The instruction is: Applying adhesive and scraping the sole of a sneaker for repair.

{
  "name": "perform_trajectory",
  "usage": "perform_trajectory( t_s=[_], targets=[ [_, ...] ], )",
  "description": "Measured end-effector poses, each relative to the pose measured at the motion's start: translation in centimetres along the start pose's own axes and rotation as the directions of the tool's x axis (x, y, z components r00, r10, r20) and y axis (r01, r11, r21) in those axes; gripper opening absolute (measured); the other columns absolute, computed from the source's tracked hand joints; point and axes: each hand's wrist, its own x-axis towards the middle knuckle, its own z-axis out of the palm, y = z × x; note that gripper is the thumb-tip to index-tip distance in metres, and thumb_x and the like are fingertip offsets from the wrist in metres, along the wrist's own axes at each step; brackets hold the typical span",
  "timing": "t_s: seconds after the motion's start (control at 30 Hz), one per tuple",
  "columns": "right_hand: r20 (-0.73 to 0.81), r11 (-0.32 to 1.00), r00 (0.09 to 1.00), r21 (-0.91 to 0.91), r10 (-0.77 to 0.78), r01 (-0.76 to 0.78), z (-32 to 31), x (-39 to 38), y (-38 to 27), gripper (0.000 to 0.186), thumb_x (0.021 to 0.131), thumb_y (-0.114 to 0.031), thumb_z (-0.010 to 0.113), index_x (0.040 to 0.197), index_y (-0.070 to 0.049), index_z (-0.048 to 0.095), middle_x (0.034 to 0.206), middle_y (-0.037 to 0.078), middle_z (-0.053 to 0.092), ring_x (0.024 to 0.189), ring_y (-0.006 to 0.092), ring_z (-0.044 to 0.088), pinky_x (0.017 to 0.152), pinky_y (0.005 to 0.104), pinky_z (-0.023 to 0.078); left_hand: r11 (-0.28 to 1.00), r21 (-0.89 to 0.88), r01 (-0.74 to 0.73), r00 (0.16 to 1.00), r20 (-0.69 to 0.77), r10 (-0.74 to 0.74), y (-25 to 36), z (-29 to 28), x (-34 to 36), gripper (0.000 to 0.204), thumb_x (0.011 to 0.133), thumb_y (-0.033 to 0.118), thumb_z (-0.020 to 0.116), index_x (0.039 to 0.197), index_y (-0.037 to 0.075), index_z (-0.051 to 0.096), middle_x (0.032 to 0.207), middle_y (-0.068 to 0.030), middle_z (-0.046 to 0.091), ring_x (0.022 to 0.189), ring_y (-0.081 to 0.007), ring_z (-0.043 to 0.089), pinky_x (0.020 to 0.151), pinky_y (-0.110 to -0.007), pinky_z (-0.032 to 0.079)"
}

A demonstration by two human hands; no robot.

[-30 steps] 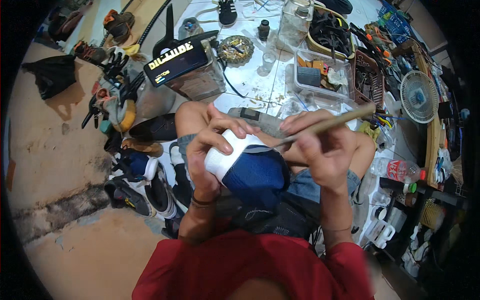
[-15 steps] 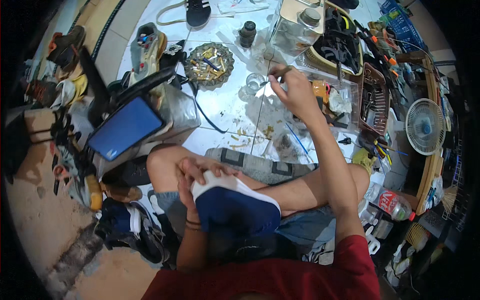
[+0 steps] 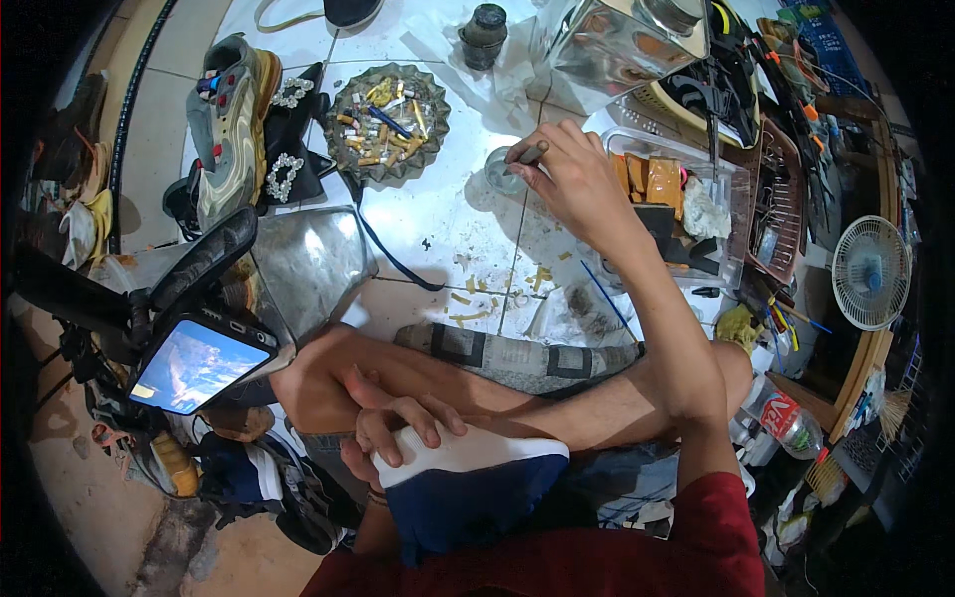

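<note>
My left hand (image 3: pixel 395 430) grips a navy shoe with a white band (image 3: pixel 468 488) on my lap, fingers curled over the white edge. Out over the tiled floor, my right hand (image 3: pixel 562 174) pinches a thin brownish handle (image 3: pixel 535 152), whose lower end is at a small clear glass (image 3: pixel 500 162); the tip is hard to make out. Just right of that hand is a clear bin (image 3: pixel 731 189) with tan blocks (image 3: pixel 665 181) and dark pieces. A round tray of cigarette butts (image 3: pixel 383 119) lies left of the glass.
A phone (image 3: pixel 199 363) on a stand and a metal box (image 3: pixel 308 274) are at left, with several shoes (image 3: pixel 224 129). At back are a metal can (image 3: pixel 607 50) and dark jar (image 3: pixel 482 40). A fan (image 3: pixel 870 274), brown basket (image 3: pixel 771 204) and plastic bottle (image 3: pixel 781 418) line the right.
My right hand has left the shoe and moved forward to the glass, carrying the handled tool. My left hand stays on the shoe. The view has shifted, showing more of the phone's screen.
</note>
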Motion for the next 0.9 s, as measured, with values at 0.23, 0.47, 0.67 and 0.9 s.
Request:
perform_trajectory(
  t_s=[0.23,0.47,0.67,0.9],
  targets=[
    [0.053,0.999,0.999,-0.043,-0.008,0.01,-0.2,0.0,-0.5,0.01,0.085,-0.014,0.072,0.094,-0.009,0.069,0.097,0.001,0.062,0.094,0.0237,0.055,0.078,0.035,0.04,0.999,0.042,0.013,1.0,-0.021,-0.012,0.7,0.7,-0.1,0.06,0.103,0.056,0.024,0.09,0.013,0.064,0.092,-0.0254,0.063,0.089,-0.0466,0.064,0.081,-0.057,0.053],
    [0.058,0.995,0.998,0.096,0.001,-0.007,-0.7,0.2,0.0,0.017,0.09,-0.021,0.069,0.095,-0.004,0.066,0.095,0.005,0.06,0.095,0.0253,0.055,0.082,0.0402,0.042,0.999,0.02,0.027,1.0,-0.014,-0.027,0.8,1.8,1.2,0.058,0.103,0.054,0.025,0.092,0.013,0.064,0.095,-0.0249,0.063,0.092,-0.0476,0.064,0.083,-0.058,0.052],
    [-0.025,0.824,0.982,0.547,0.189,-0.145,-3.2,-0.2,0.6,0.017,0.096,-0.012,0.062,0.108,-0.002,0.068,0.101,0.012,0.068,0.09,0.0205,0.065,0.083,0.0312,0.049,0.997,0.043,0.067,0.988,0.139,-0.072,1.3,0.3,1.8,0.055,0.103,0.054,0.028,0.093,0.015,0.065,0.098,-0.0235,0.064,0.096,-0.0492,0.063,0.086,-0.058,0.052],
    [-0.207,0.89,0.962,0.452,0.176,-0.066,-4.0,-1.1,-0.9,0.013,0.093,-0.01,0.064,0.101,0.0,0.067,0.098,0.011,0.068,0.088,0.0197,0.066,0.08,0.0304,0.051,0.988,-0.008,0.156,0.986,-0.061,-0.156,1.5,2.8,1.0,0.052,0.102,0.056,0.033,0.093,0.014,0.063,0.099,-0.0251,0.063,0.099,-0.0487,0.061,0.088,-0.059,0.05]
  ],
)
